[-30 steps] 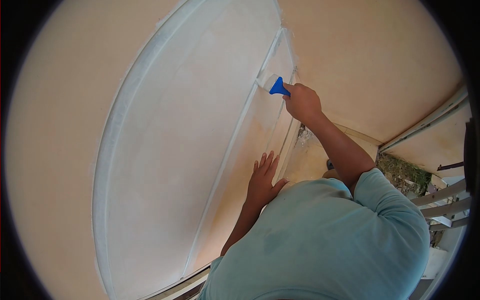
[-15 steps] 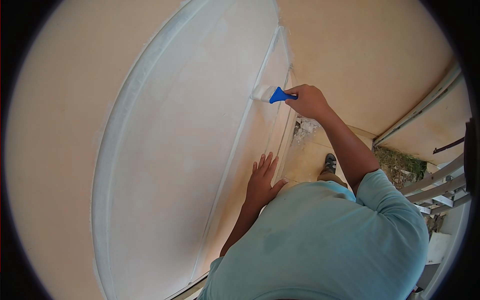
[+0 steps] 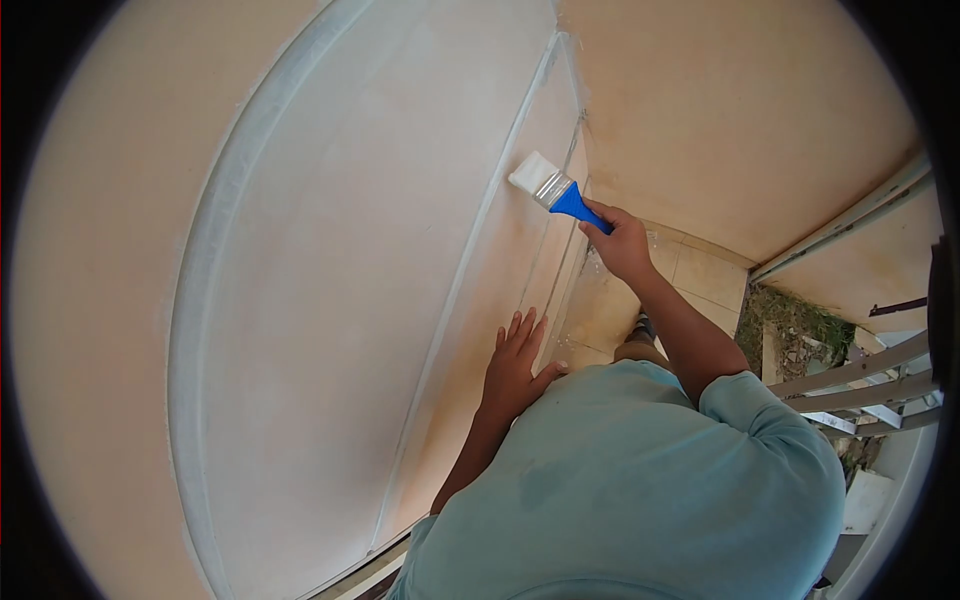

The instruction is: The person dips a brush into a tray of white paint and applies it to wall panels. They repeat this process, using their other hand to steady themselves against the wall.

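The right hand (image 3: 622,245) is closed round the blue handle of a wide brush (image 3: 568,200), held up by the wall (image 3: 340,300); its white bristles (image 3: 533,172) point away from the hand, near a long pale strip (image 3: 478,225), but it is hard to tell if they touch. The left hand (image 3: 512,370) is open, with its fingers spread, and seems to lean on the wall nearer the body. The brush looks to be in use on the wall; work so close to the strip seems to call for a slow, steady right hand. The left hand is well clear of the bristles, so it does not look in the way; the tiled floor (image 3: 705,275) is past the right hand; grass (image 3: 800,312) and bars (image 3: 850,375) are off to its right.
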Demonstrator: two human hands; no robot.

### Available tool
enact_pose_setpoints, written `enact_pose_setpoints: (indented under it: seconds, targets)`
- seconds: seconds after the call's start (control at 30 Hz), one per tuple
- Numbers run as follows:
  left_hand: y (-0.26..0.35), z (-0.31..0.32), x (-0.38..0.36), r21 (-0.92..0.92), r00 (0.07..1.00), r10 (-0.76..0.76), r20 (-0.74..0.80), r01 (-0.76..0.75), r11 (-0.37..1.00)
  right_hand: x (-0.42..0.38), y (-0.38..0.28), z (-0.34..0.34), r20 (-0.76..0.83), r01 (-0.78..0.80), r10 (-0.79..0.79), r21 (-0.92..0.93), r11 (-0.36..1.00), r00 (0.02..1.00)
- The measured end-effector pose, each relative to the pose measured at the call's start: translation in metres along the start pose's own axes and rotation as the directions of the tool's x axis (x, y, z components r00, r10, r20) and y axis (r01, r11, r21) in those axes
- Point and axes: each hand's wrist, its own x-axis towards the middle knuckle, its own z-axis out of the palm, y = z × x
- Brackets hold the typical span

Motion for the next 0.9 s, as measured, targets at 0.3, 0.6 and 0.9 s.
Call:
enact_pose_setpoints:
  seconds: [0.3,0.6,0.9]
  targets:
    - [-0.001,0.029,0.019,0.039,0.987,-0.094,0.128,0.090,0.995,-0.031,0.076,0.026,0.066,0.069,-0.057,-0.196,0.978,0.996]
    - [0.011,0.064,0.031,0.052,0.984,-0.086,0.155,0.078,0.996,-0.004,0.080,0.011,0.207,0.044,-0.093,0.229,0.972,0.974]
    - [0.018,0.050,0.062,0.103,0.984,-0.043,0.171,0.025,0.994,0.010,0.115,0.016,0.350,0.028,-0.014,-0.034,0.999,0.937]
